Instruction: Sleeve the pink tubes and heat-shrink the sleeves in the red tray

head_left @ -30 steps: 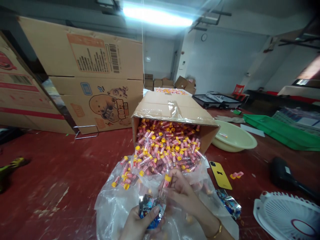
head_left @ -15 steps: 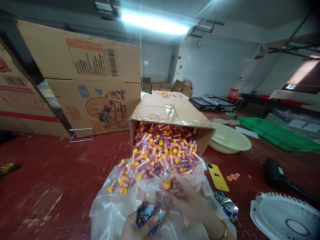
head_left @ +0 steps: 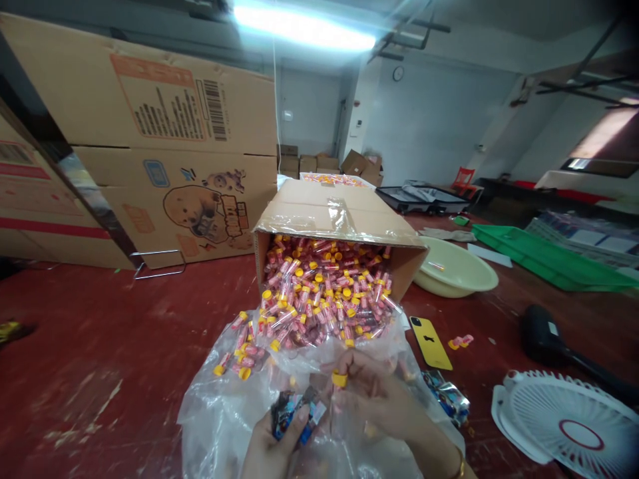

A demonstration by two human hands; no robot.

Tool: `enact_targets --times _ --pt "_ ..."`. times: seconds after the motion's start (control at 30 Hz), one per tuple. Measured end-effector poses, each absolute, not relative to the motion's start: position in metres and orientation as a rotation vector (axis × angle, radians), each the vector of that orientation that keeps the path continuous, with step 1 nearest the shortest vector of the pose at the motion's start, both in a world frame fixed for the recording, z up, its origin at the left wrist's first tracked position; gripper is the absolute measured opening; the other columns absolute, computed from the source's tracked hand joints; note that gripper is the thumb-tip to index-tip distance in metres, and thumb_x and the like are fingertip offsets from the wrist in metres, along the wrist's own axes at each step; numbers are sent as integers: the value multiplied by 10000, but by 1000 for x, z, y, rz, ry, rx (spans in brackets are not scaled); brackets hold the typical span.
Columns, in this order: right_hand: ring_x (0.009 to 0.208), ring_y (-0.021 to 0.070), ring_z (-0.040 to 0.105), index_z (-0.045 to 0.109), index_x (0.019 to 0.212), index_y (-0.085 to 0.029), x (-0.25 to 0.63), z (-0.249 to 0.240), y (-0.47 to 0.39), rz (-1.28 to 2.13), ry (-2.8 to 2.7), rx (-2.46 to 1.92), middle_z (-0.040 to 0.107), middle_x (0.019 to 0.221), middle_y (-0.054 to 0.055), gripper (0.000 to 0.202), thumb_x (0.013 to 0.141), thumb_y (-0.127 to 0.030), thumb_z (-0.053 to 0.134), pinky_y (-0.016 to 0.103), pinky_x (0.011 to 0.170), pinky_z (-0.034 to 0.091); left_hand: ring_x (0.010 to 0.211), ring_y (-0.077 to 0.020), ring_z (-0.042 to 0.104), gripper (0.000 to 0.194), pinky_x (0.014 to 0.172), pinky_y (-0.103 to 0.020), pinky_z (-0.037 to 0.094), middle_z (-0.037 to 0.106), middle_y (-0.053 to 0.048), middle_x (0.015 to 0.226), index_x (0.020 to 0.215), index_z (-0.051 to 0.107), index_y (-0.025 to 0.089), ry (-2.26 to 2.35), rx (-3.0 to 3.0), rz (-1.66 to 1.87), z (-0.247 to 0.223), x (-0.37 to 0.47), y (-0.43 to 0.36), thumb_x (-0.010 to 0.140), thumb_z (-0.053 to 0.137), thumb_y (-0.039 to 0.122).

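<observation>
Nearest us, our left hand point(head_left: 274, 437) grips blue packets point(head_left: 283, 408); at its 2 o'clock, our right hand point(head_left: 379, 394) pinches a yellow-capped tube point(head_left: 340, 380), both above a plastic bag point(head_left: 214, 419). Yellow phone point(head_left: 430, 344) lies at 2 o'clock from the right hand. At 12 o'clock from both hands, we've got a tube pile point(head_left: 323, 293) in an open carton point(head_left: 324, 207).

The head camera looks forward-down, hands point(head_left: 274, 442) point(head_left: 384, 399) seemingly close.

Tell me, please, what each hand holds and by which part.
Left hand: blue packets, by the near part, thumb across front. Right hand: a tube, apparently near its yellow cap; blurred.
</observation>
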State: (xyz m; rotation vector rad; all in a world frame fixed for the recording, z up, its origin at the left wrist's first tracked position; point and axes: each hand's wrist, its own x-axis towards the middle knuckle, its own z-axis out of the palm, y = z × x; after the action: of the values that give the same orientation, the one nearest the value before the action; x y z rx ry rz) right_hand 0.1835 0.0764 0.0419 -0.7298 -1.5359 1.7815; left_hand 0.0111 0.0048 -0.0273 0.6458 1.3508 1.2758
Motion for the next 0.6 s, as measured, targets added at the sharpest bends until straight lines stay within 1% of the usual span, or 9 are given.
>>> enact_targets --times 0.03,0.13,0.23,0.27,0.33,0.43,0.5,0.6 --pt "763 137 545 493 849 -199 183 41 74 1788 -1557 -732 572 808 -5 308 727 -306 754 286 713 441 590 -147 575 438 583 -222 466 689 -24 624 744 715 136 1324 635 1267 -27 13 4 579 786 535" --pt "700 117 513 484 836 -195 179 39 71 1756 -1556 -829 571 756 -17 334 704 -307 770 251 653 411 528 -115 535 389 521 -206 422 654 -13 575 714 694 135 1153 608 1190 -23 21 2 568 821 472" --pt "684 119 513 476 817 -196 177 42 73 1743 -1556 -826 571 751 -15 335 701 -327 762 250 635 410 530 -130 563 363 494 -211 393 683 -65 631 702 698 116 1007 639 1101 -20 25 3 566 837 423" --pt "702 128 524 479 815 -197 177 44 74 1696 -1571 -823 577 768 -6 315 716 -331 746 257 644 418 535 -135 573 354 496 -214 389 685 -73 640 695 702 112 1006 650 1093 -20 25 3 569 837 415" --pt "752 149 536 489 820 -202 180 50 77 1500 -1613 -862 588 814 13 247 763 -328 694 276 674 430 530 -138 575 328 505 -220 387 664 -57 600 662 705 114 1036 659 1096 -21 24 5 563 843 395" --pt "814 170 538 507 841 -212 183 58 81 1223 -1757 -915 592 859 21 151 802 -276 638 307 739 426 502 -135 560 310 492 -223 374 637 -45 538 632 705 114 1053 679 1109 -24 22 6 550 852 373" --pt "826 174 536 514 849 -215 183 61 83 1141 -1861 -899 587 860 17 119 805 -237 621 321 769 417 487 -135 558 307 480 -224 371 638 -44 539 631 708 115 1039 658 1122 -25 22 7 532 862 361" --pt "824 169 526 522 850 -214 180 62 86 1156 -1918 -876 570 850 11 128 795 -225 636 317 763 416 482 -131 560 309 480 -224 383 650 -47 563 624 710 116 1014 607 1139 -25 23 7 497 881 340"
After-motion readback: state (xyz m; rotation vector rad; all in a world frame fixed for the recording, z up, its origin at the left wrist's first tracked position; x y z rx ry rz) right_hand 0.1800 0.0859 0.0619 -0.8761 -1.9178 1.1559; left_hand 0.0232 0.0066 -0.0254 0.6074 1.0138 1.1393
